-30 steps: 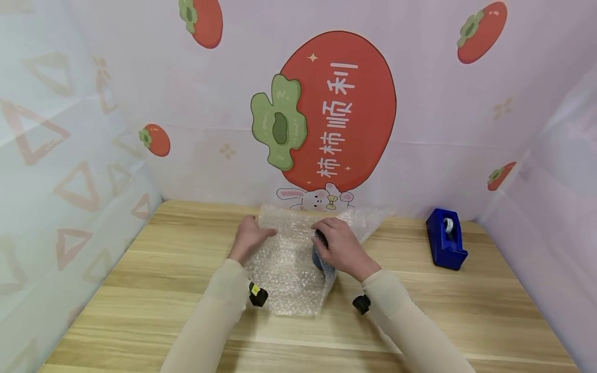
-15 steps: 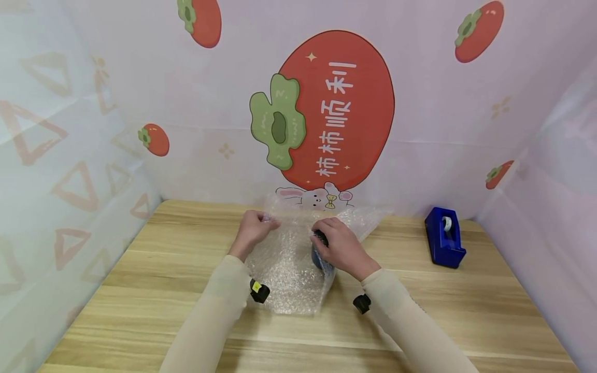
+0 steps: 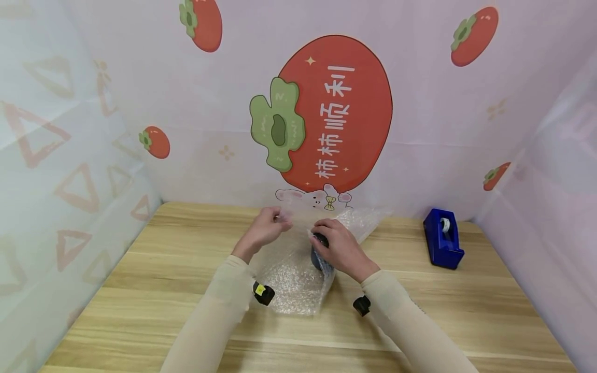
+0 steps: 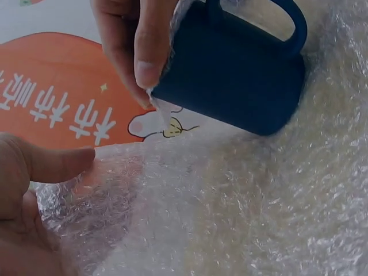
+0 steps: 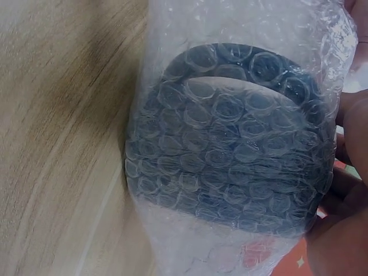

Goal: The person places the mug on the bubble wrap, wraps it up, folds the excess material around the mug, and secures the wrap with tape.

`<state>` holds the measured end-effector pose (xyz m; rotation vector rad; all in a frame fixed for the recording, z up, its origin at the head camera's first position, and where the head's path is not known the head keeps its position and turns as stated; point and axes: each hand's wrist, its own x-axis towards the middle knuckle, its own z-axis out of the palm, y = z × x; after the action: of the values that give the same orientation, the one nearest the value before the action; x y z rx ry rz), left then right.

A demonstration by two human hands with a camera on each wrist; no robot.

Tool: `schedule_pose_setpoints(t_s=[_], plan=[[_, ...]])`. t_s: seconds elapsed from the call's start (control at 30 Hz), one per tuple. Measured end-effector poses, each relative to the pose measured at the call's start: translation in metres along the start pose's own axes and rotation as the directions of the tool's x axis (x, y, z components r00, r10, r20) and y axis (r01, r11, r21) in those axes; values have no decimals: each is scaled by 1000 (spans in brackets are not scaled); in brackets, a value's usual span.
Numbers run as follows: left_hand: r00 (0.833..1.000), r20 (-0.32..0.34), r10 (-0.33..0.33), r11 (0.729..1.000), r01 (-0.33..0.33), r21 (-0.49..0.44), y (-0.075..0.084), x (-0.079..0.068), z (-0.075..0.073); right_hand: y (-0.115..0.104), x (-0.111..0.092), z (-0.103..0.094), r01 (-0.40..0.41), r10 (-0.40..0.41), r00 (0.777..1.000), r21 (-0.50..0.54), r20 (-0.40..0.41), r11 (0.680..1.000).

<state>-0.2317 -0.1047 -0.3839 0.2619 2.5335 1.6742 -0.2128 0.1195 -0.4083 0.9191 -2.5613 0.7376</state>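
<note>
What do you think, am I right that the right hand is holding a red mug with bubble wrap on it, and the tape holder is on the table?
Nearly! The mug is dark blue, not red: look at the left wrist view. The right hand is holding it, bubble wrap and all.

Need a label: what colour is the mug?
The mug is dark blue, clearest in the left wrist view.

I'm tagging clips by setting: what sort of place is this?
Probably a screened-off tabletop workspace: printed sheeting stands behind and beside a wood-grain table, which holds bubble wrap and a blue tape dispenser.
</note>
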Motion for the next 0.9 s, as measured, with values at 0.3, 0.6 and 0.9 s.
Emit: schedule_pose_setpoints(t_s=[0.3, 0.6, 0.9], plan=[[986, 151, 69, 995, -58, -79, 6, -1, 6, 0, -1, 1, -1, 1, 1000, -7, -13, 1000], [977, 191, 94, 990, -72, -117, 11, -3, 12, 1, -1, 2, 13, -13, 1000, -5, -24, 1000], [967, 227, 115, 981, -75, -178, 9, -4, 17, 3, -3, 3, 10, -12, 998, -35, -64, 999]])
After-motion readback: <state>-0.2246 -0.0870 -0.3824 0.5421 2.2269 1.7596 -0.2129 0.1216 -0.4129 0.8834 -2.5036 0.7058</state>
